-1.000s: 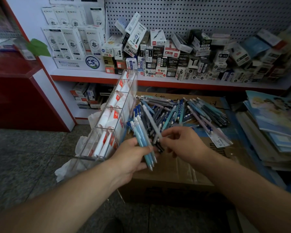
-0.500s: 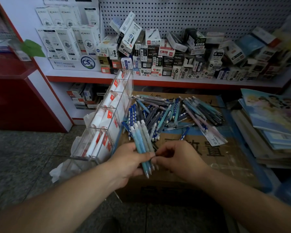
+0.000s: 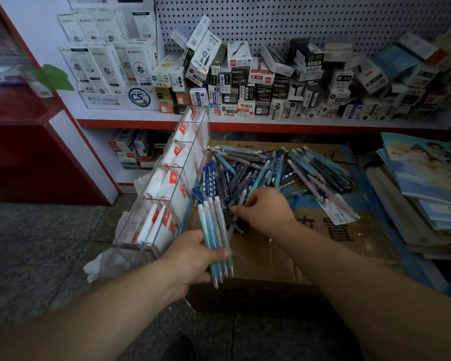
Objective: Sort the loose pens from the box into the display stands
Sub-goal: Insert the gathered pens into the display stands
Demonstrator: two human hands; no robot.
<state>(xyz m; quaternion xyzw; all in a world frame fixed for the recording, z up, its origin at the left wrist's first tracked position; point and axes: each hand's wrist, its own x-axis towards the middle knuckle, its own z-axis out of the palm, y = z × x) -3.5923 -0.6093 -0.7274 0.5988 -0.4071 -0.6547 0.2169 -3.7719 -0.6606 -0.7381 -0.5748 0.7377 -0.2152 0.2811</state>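
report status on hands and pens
Left grip holds blue pen bundle. Right grip at loose pen pile, hold unclear. Display stand alongside, nothing in between.

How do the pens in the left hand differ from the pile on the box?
The held pens are a few, lined up parallel; the pile is many, crossing at all angles. The held pens look light blue and grey; the pile adds dark blue and lilac. Both are slim pens.
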